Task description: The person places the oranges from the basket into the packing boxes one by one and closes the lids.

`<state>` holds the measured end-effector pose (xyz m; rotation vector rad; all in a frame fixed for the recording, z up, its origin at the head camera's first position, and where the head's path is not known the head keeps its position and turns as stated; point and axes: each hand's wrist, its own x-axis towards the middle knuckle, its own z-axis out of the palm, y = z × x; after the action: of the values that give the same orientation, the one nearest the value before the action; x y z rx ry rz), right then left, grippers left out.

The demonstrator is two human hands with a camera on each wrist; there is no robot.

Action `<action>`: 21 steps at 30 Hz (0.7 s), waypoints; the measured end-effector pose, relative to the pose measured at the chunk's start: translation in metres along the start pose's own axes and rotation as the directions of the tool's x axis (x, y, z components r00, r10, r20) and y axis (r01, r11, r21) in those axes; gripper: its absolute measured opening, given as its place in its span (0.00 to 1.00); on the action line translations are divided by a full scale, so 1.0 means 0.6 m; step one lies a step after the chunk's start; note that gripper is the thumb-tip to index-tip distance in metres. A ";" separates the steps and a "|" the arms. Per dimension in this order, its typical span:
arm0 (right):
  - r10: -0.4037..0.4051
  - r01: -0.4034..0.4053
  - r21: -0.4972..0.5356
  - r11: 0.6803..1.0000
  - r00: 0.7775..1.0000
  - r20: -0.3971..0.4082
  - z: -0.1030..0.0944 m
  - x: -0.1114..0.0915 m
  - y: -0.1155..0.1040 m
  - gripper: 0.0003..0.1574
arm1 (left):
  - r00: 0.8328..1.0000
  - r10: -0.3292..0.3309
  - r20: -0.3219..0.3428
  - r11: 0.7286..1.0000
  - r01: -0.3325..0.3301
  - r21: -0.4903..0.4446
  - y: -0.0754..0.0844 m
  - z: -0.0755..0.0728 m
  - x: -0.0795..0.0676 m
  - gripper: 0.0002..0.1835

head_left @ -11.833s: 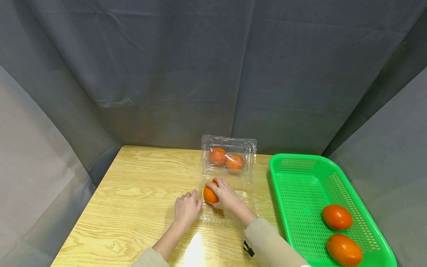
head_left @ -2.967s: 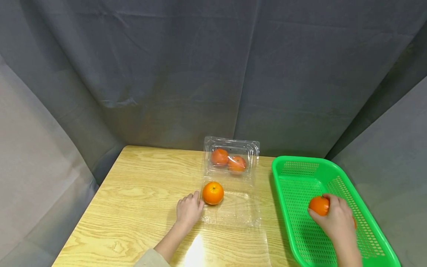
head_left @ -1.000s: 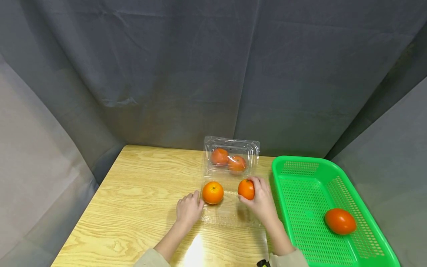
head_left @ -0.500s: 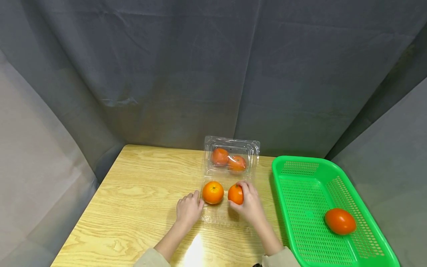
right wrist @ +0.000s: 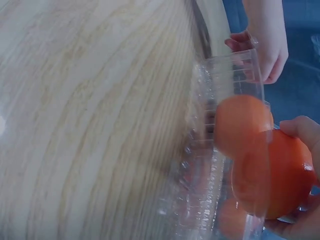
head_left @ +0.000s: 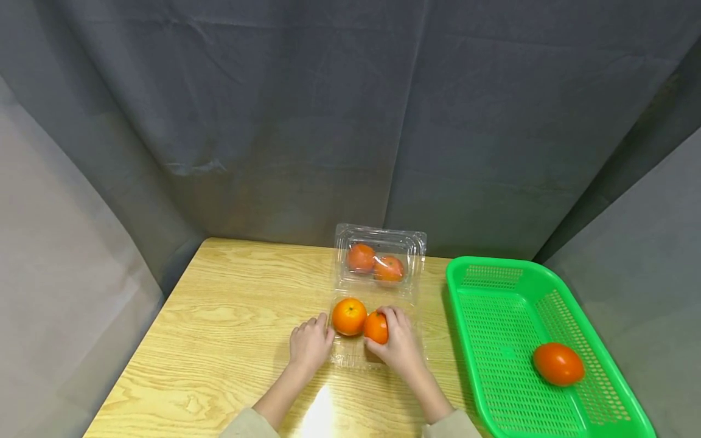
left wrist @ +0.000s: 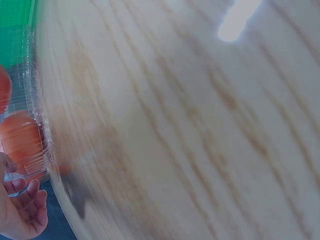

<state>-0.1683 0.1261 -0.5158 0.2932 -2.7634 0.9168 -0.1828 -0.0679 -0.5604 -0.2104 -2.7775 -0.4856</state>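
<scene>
In the head view my right hand (head_left: 398, 344) grips an orange (head_left: 376, 328) low over the near half of an open clear plastic clamshell (head_left: 378, 356). Its left side is close against another orange (head_left: 349, 316) sitting in that half. My left hand (head_left: 310, 345) is at the clamshell's left edge and seems to hold its rim; in the left wrist view its fingers (left wrist: 32, 205) are curled beside the plastic. From the right wrist view, the thumb and fingers wrap the orange (right wrist: 280, 172). Two reddish-orange fruits (head_left: 361, 258) show behind clear plastic in the far half.
A green perforated basket (head_left: 459, 316) stands to the right, holding one large reddish-orange fruit (head_left: 558, 364). The wooden table (head_left: 235, 292) lies beneath everything. A grey curtain (head_left: 285, 121) hangs behind and at the sides.
Three seconds ago my right hand held the orange in the basket; it has carried it left to the clamshell, then down beside the other orange. My left hand stays at the edge.
</scene>
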 end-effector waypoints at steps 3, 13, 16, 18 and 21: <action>-0.009 0.008 0.006 1.000 1.000 0.003 0.007 -0.001 0.001 0.37 | 1.000 -0.003 0.000 1.000 0.003 -0.004 0.000 0.000 -0.001 0.14; -0.045 0.045 -0.014 0.999 0.999 -0.016 0.027 -0.002 0.009 0.37 | 1.000 0.001 -0.019 1.000 -0.001 -0.002 -0.001 0.003 -0.001 0.11; -0.043 0.043 -0.019 0.999 0.999 -0.011 0.030 -0.004 0.010 0.37 | 1.000 -0.005 -0.010 1.000 0.004 -0.007 -0.001 0.004 -0.001 0.11; -0.040 0.040 -0.021 0.999 0.999 -0.004 0.032 -0.005 0.011 0.37 | 1.000 -0.006 -0.007 1.000 0.006 -0.009 -0.001 0.004 -0.001 0.12; -0.033 0.033 -0.027 0.999 0.999 0.012 0.035 -0.007 0.012 0.37 | 1.000 -0.007 -0.004 1.000 0.007 -0.009 -0.001 0.005 0.000 0.12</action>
<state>-0.1690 0.1194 -0.5374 0.3399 -2.7706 0.8718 -0.1835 -0.0673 -0.5631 -0.2016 -2.7735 -0.4997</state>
